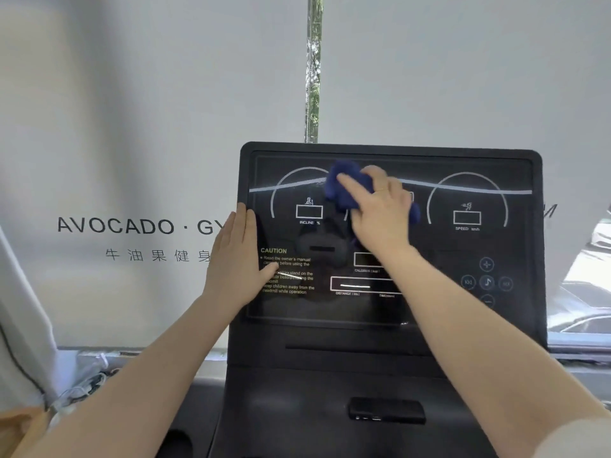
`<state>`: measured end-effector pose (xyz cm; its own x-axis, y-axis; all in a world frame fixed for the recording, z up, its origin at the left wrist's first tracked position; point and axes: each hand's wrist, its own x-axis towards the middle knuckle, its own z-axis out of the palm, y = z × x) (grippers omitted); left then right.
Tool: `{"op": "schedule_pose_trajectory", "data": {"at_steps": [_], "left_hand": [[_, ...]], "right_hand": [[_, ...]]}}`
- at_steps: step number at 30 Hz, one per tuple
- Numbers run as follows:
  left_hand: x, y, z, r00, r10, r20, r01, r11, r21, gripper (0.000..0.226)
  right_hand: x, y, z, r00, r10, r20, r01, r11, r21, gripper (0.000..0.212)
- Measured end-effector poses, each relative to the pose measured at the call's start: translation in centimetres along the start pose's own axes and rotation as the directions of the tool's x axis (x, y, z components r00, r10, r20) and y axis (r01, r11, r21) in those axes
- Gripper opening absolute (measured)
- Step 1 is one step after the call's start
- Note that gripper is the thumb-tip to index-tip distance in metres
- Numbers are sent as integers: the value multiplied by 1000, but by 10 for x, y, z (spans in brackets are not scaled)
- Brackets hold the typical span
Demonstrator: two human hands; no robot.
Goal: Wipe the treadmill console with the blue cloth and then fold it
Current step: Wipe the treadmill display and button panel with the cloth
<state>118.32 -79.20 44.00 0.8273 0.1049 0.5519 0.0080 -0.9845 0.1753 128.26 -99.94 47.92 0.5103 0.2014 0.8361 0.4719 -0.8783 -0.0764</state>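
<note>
A soft, light blue cloth (344, 188), bunched in the right hand (380, 209), is being pressed against the console (463, 160), which is being steadied by the flat, open left hand (236, 252); any edge looks easily gripped.

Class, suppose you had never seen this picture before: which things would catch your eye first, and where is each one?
First, the blue cloth, bunched under the right hand and pressed against the upper middle of the dark treadmill console. Next, the left hand, lying flat with straight fingers on the console's left edge. Behind, at left, the pale wall banner with large dark lettering stands out.
</note>
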Motion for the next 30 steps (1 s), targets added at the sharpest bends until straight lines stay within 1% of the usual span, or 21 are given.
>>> {"op": "schedule_pose_trajectory", "data": {"at_steps": [3,4,5,6,7,9,10,11,14,15,16,17,18,19,20,22,24,26,27,28,30], "left_hand": [[-9,12,4,1000,2,-11,-3,999,-48,95],[-10,14,5,1000,-1,-13,1,999,-53,96],[-10,16,7,1000,-8,-11,8,998,-56,97],[-11,18,8,1000,-20,-3,20,998,-61,98],[-11,20,8,999,-32,6,33,997,-68,99],[-13,20,7,999,-45,13,46,995,-84,100],[-14,21,6,999,-40,9,40,995,-86,100],[-15,20,5,1000,-31,5,31,996,-85,100],[-15,18,-1,1000,-12,-13,11,997,-80,101],[-15,16,-2,1000,-7,-14,6,997,-74,101],[-15,14,-3,1000,-4,-10,3,998,-68,101],[-15,11,-3,1000,-2,-2,2,998,-63,101],[-15,9,-2,1000,-4,9,5,998,-61,101],[-15,6,-1,1000,-8,17,9,998,-60,102],[-15,4,0,1000,-8,23,9,998,-56,103],[-16,1,2,999,7,35,-5,999,-46,103],[-16,1,5,999,28,46,-26,999,-46,104],[-18,-1,7,998,34,52,-31,998,-56,104],[-18,-2,8,998,39,50,-37,998,-53,103],[-18,-4,10,998,51,43,-49,998,-43,104],[-19,-8,12,997,75,18,-75,997,-17,106]], "right_hand": [[12,36,-18,979,203,7,-203,979,-7,50],[13,41,-20,969,245,19,-245,969,-27,50],[13,41,-23,968,251,13,-250,968,-17,49],[11,37,-26,974,227,3,-227,972,59,48],[9,29,-30,981,196,-8,-189,957,219,45],[4,9,-39,988,152,11,-135,838,529,33],[1,-1,-42,990,133,34,-126,778,615,26],[-2,-11,-41,990,131,58,-137,748,649,21],[-3,-34,-30,990,71,120,-133,744,655,10],[-1,-38,-24,987,60,150,-141,779,612,10],[1,-40,-16,987,62,150,-130,855,503,15],[4,-38,-7,992,72,104,-107,912,396,19],[7,-36,-3,998,65,16,-66,952,298,20],[9,-33,-3,996,77,-51,-61,963,261,20],[12,-32,-8,994,91,-65,-72,965,254,24],[14,-28,-12,998,61,-5,-58,975,213,27],[7,-29,-12,996,-76,36,69,983,168,18],[-10,-35,-1,977,-214,27,212,976,53,19],[-18,-38,6,971,-239,13,238,971,17,24],[-24,-41,12,973,-230,-1,230,973,3,33],[-32,-47,19,985,-167,45,168,986,-24,53]]}}
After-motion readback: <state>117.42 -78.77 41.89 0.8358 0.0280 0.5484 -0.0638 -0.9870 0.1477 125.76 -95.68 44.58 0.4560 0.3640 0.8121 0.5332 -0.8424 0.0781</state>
